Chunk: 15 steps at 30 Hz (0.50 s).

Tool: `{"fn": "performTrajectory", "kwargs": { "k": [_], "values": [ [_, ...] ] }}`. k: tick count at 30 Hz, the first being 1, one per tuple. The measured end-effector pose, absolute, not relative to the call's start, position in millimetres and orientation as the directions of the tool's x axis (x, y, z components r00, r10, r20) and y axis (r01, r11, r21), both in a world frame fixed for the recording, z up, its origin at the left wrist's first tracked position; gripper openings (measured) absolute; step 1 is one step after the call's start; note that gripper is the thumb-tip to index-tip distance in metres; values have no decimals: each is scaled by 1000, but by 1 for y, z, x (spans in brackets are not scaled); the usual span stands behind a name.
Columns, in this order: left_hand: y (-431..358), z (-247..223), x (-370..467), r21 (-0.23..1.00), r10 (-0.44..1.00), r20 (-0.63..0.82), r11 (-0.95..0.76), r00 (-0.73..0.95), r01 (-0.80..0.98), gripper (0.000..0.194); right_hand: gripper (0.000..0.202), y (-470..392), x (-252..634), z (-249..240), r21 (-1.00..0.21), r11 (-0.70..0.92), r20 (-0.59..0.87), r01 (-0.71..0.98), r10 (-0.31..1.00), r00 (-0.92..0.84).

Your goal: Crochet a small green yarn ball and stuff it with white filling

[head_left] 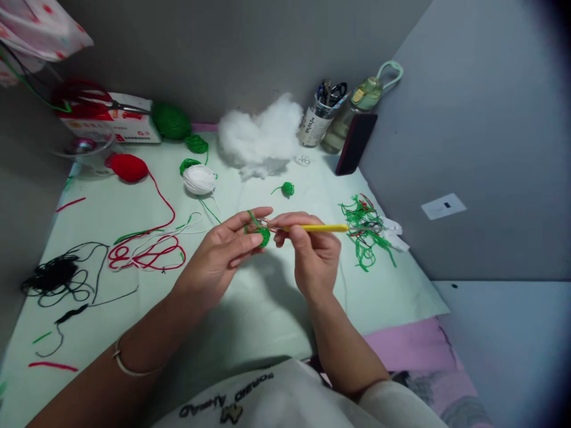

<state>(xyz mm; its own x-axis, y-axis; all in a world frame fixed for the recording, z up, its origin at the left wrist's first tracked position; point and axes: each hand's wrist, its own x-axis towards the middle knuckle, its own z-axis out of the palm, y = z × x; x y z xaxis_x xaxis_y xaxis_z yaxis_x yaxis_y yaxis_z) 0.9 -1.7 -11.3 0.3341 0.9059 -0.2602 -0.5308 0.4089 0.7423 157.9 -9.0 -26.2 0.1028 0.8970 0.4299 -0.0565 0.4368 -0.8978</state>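
My left hand (227,246) pinches a small round piece of green crochet (264,238) between thumb and fingers, near the middle of the view. Green yarn (253,217) loops over its raised index finger. In my right hand (314,249) is a crochet hook with a yellow handle (323,228), held level like a pencil. The hook's tip points left and meets the top of the green piece; the exact stitch is too small to make out. Just beyond the hands, a small green crocheted ball (288,189) with a yarn tail lies on the table.
White stuffing (261,134) is heaped at the back, beside a pen cup (316,122), a bottle (352,113) and a leaning phone (355,144). Leftward lie a white yarn ball (199,179), red yarn (129,168) and black yarn (53,273). Green yarn scraps (363,229) lie right.
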Motion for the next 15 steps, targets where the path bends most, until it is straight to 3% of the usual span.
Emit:
{"fn": "performTrajectory", "kwargs": {
  "k": [4,6,8,10,12,15],
  "values": [
    [-6,-15,6,812,940,-202,318,275,-490,36,17,-11,154,-27,-873,487,488,36,869,85],
    [-8,-16,9,805,949,-214,304,230,-509,39,19,-14,154,-30,-799,571,589,188,806,59],
    [-8,-16,10,751,935,-261,352,239,-558,39,26,-15,154,-33,-655,649,701,388,713,-10],
    [-6,-15,8,659,889,-317,457,331,-598,33,30,-15,156,-34,-575,675,746,463,664,-41],
    [-4,-14,5,585,844,-341,535,414,-609,27,24,-13,159,-34,-676,640,703,365,708,61],
    [-2,-13,2,609,864,-319,502,389,-615,28,18,-9,161,-30,-883,470,462,8,865,197]
  ]
}}
